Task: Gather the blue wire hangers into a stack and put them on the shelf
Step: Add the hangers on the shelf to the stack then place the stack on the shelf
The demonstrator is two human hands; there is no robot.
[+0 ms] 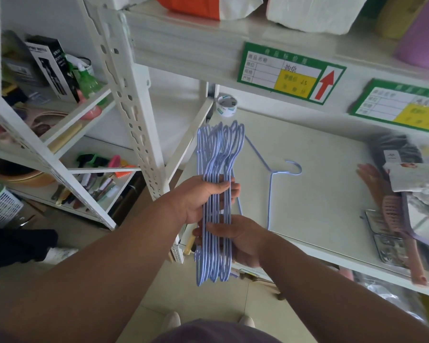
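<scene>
A bundle of several blue wire hangers (217,157) stands on edge over the front left corner of the white shelf (307,194). My left hand (198,196) grips the bundle around its middle. My right hand (243,237) clasps it lower down, fingers wrapped across the wires. One more blue wire hanger (270,191) lies flat on the shelf just right of the bundle, its hook pointing right.
A roll of tape (227,106) sits at the shelf's back left. Packaged goods and a pink comb (404,233) crowd the shelf's right side. Green price labels (290,73) hang on the shelf above. Another rack (84,149) of brushes stands left.
</scene>
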